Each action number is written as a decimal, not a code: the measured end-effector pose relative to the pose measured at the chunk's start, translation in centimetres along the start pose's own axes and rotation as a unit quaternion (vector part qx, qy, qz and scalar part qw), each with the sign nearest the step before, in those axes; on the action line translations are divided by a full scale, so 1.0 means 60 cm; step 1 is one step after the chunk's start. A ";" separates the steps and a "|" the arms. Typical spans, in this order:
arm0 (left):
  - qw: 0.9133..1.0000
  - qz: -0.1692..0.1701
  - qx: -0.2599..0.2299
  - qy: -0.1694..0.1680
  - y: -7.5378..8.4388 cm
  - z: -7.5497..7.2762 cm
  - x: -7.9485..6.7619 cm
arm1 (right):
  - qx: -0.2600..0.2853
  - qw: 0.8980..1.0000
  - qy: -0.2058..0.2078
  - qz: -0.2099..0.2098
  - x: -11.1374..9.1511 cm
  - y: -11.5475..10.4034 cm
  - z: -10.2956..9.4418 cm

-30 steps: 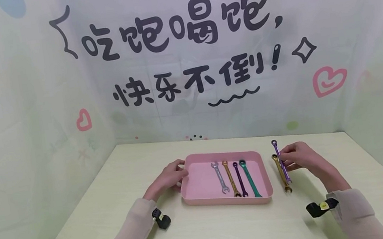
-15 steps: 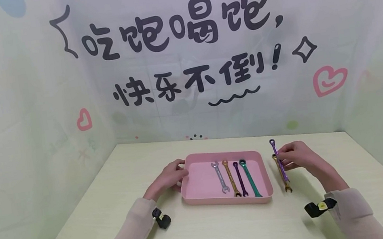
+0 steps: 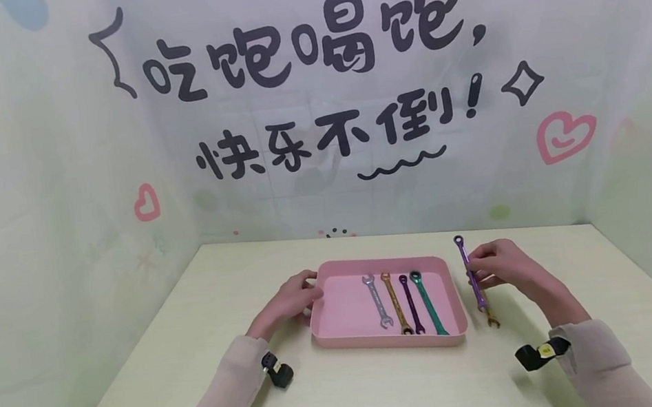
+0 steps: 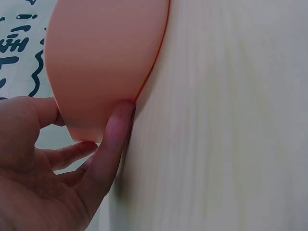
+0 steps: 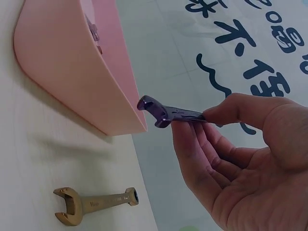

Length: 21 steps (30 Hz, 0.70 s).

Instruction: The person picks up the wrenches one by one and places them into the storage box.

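My right hand (image 3: 500, 262) pinches a purple combination wrench (image 3: 470, 273) between thumb and fingers, raised beside the right wall of a pink tray (image 3: 392, 343). In the right wrist view, the open end of this purple wrench (image 5: 185, 114) points towards the tray. Below it on the table lies a gold wrench (image 5: 98, 202), partly hidden in the head view. My left hand (image 4: 62, 163) grips the tray's left end, its thumb against the outer wall. Inside the tray, side by side, lie a silver wrench (image 3: 379, 302), a gold wrench (image 3: 396, 305), a dark purple wrench (image 3: 412, 304) and a green wrench (image 3: 429, 304).
The pale wooden table (image 3: 354, 401) carries the tray towards its back. A printed cloth backdrop (image 3: 277, 210) with dark lettering rises behind it, and cloth also closes in both sides. Each sleeve cuff has a small black camera (image 3: 538, 354) strapped on.
My right hand has moved slightly left with the purple wrench, which now covers more of the gold wrench on the table. My left hand keeps its hold on the tray.
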<state>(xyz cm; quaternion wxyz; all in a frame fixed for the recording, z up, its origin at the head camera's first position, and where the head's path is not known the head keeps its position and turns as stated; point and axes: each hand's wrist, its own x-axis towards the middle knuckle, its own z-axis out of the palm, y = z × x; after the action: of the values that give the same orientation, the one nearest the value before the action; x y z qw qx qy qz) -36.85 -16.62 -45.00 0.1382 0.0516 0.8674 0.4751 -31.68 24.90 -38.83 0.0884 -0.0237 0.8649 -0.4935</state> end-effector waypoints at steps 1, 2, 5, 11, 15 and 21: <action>1.000 0.000 0.000 -0.001 0.000 0.000 0.001 | 0.000 1.000 -0.001 -0.001 -0.001 0.000 0.001; 1.000 0.000 0.001 -0.001 0.000 0.001 0.001 | 0.002 1.000 -0.001 -0.003 -0.002 0.000 0.001; 1.000 -0.001 0.002 -0.002 0.003 0.001 0.001 | 0.009 1.000 0.001 -0.003 -0.003 -0.002 0.002; 1.000 0.004 -0.001 -0.006 -0.002 0.002 0.000 | 0.001 1.000 0.005 0.007 0.002 -0.007 0.012; 1.000 0.009 -0.004 -0.007 -0.004 0.002 -0.001 | -0.008 1.000 0.005 0.010 0.009 -0.013 0.019; 1.000 0.008 -0.001 -0.003 -0.001 0.001 -0.001 | -0.011 1.000 0.004 0.009 0.021 -0.024 0.029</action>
<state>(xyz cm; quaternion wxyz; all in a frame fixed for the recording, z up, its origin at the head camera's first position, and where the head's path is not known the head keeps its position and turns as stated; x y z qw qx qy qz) -36.75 -16.60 -45.07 0.1370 0.0595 0.8660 0.4773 -32.67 22.52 -38.65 0.0894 -0.0147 0.8708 -0.4832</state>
